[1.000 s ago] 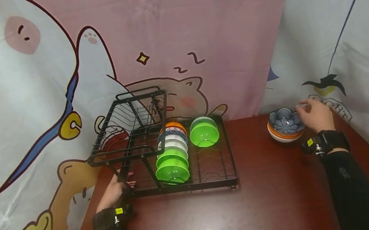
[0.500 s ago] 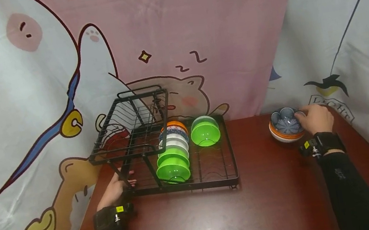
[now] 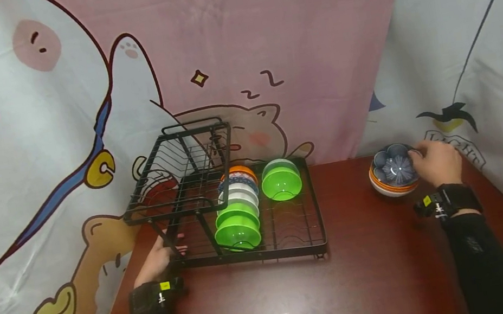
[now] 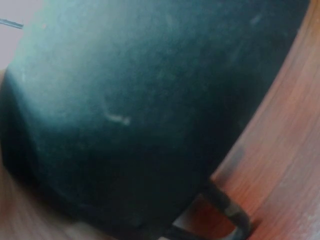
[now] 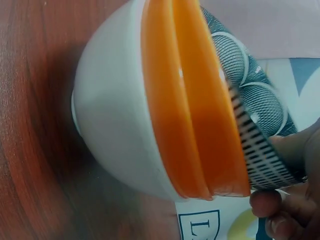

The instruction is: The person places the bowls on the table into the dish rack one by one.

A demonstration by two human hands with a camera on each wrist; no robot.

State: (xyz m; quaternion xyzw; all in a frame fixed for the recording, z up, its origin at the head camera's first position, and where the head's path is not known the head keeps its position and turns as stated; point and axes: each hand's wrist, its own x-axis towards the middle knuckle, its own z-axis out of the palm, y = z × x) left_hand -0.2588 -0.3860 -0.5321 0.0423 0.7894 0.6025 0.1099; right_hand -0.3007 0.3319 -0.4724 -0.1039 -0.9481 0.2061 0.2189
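My right hand (image 3: 440,163) pinches the rim of a blue patterned bowl (image 3: 399,171) between thumb and fingers. In the right wrist view that bowl tilts up out of the orange bowls (image 5: 212,135) beneath it. A white bowl (image 5: 112,105) forms the bottom of this stack, on the table. At the left, my left hand (image 3: 155,260) grips the side of a black two-tier dish rack (image 3: 257,256); part of the hand is hidden by the rack. The left wrist view is filled by a dark, close surface.
On the rack's lower tier, a row of bowls leans front to back, with a green bowl (image 3: 238,237) foremost. Another green bowl (image 3: 282,185) stands to its right. A red and white patterned dish (image 3: 157,185) shows through the upper tier. Printed cloth (image 3: 315,59) hangs behind the table.
My right hand has come down onto the blue bowl's rim, taken hold of it and tilted it up off the stack. My left hand stays at the rack.
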